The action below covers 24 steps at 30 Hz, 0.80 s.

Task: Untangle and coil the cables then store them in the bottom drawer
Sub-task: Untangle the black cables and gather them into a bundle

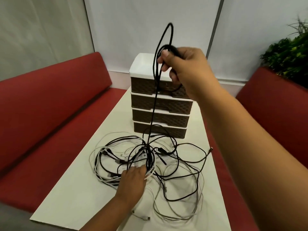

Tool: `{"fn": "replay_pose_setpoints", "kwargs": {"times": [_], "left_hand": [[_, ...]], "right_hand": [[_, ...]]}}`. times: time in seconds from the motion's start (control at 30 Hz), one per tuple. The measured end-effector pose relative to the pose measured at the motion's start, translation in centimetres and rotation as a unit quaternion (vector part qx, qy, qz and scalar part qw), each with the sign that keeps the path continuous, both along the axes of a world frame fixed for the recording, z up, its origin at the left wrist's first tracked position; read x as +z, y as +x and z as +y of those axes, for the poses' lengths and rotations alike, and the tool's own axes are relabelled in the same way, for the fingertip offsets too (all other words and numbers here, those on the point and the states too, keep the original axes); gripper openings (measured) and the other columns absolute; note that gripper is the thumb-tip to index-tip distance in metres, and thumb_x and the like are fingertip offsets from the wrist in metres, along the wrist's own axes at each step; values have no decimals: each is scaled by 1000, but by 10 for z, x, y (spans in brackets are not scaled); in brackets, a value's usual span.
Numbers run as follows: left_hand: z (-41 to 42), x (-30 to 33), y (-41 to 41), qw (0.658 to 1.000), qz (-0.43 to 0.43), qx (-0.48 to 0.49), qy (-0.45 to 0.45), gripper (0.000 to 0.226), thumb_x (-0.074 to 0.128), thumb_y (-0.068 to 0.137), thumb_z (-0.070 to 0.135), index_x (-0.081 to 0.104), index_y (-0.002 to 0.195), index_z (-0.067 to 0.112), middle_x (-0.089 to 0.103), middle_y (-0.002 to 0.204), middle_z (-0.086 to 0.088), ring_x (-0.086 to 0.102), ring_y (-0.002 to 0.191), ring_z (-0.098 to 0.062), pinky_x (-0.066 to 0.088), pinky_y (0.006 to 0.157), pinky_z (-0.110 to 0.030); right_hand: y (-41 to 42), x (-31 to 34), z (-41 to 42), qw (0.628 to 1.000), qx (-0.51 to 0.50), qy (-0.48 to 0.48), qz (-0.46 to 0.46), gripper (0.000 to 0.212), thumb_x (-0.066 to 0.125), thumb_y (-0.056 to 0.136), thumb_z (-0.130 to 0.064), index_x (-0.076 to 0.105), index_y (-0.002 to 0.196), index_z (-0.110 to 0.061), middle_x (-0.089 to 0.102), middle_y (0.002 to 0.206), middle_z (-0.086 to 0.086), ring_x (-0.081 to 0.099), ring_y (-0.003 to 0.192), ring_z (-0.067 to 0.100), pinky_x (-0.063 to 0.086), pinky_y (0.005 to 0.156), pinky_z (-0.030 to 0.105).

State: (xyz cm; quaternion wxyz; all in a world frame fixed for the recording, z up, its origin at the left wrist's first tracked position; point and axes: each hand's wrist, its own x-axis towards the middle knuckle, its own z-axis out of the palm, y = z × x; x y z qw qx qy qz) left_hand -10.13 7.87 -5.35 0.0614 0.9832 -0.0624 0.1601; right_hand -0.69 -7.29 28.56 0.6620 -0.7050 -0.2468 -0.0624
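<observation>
right hand [185,70] grips raised black cable [154,100]; left hand [133,178] presses tangle [150,162].

A white table [80,194] runs lengthwise away from the camera between red benches. At its 12 o'clock end stands a four-drawer unit [160,114] with brown woven fronts and a white top, all drawers closed. A tangle of black and white cables [150,164] sprawls across the centre, spreading toward 3 and 5 o'clock.

obstacle: cable tangle [150,162] fronting bottom drawer [160,131] | free: bare table [75,197] near-left
</observation>
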Motion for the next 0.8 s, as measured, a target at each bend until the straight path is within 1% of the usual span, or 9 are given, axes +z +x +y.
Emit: {"fn": "replay_pose_setpoints", "kwargs": {"times": [0.13,0.2,0.3,0.37,0.47,0.53,0.63,0.7,0.8], "left_hand": [[4,-6,0,997,63,-11,48,29,60,60,28,70,86,23,68,66,4,64,63,-19,48,53,-32],[8,-2,-1,993,94,-28,58,26,50,67,33,69,82,24,67,65,4,64,65,-18,49,53,-32],[17,22,2,981,187,-51,-11,38,46,86,41,63,113,22,62,111,3,55,108,-18,47,88,-35],[27,50,4,944,297,-48,-137,52,54,82,52,58,126,25,49,124,7,45,119,-12,39,100,-29],[31,86,14,941,188,-19,-279,37,62,80,57,61,103,29,51,107,13,56,93,-2,48,88,-29],[23,99,25,958,109,15,-266,32,59,90,48,53,115,29,49,111,11,56,86,-7,49,86,-33],[9,106,39,967,124,32,-221,33,50,99,39,49,127,24,49,118,4,57,98,-16,45,88,-31],[5,106,45,975,126,28,-181,24,44,102,36,58,105,17,50,101,2,56,98,-20,44,84,-33],[12,114,48,965,73,33,-252,32,40,102,39,54,86,15,53,87,1,55,84,-20,43,73,-35]], "right_hand": [[-1,25,-1,998,9,16,-52,20,58,97,-17,69,86,-4,60,68,8,38,45,12,32,46,24],[-2,27,-1,998,14,23,-55,21,58,97,-17,69,87,-3,60,68,8,37,45,12,31,47,24],[-3,14,-5,999,16,35,-21,20,58,97,-18,68,86,-5,59,67,5,36,44,12,29,46,24],[-2,2,-7,999,19,42,7,21,58,97,-20,69,85,-7,60,70,5,36,44,11,29,45,21],[0,-9,-8,996,36,71,48,20,58,97,-19,69,86,-7,61,73,5,37,44,9,31,44,18],[-1,-12,-6,994,45,81,63,20,58,97,-20,69,86,-7,60,71,4,36,44,9,30,44,17],[-1,-14,-4,992,54,92,69,21,56,98,-21,67,87,-7,58,71,3,35,42,8,28,43,18],[2,-16,-8,990,59,106,71,21,55,99,-22,67,87,-9,57,72,2,34,42,8,27,43,18],[9,-31,-21,989,65,109,76,21,55,99,-24,67,90,-8,53,69,2,30,41,7,23,42,18]]}}
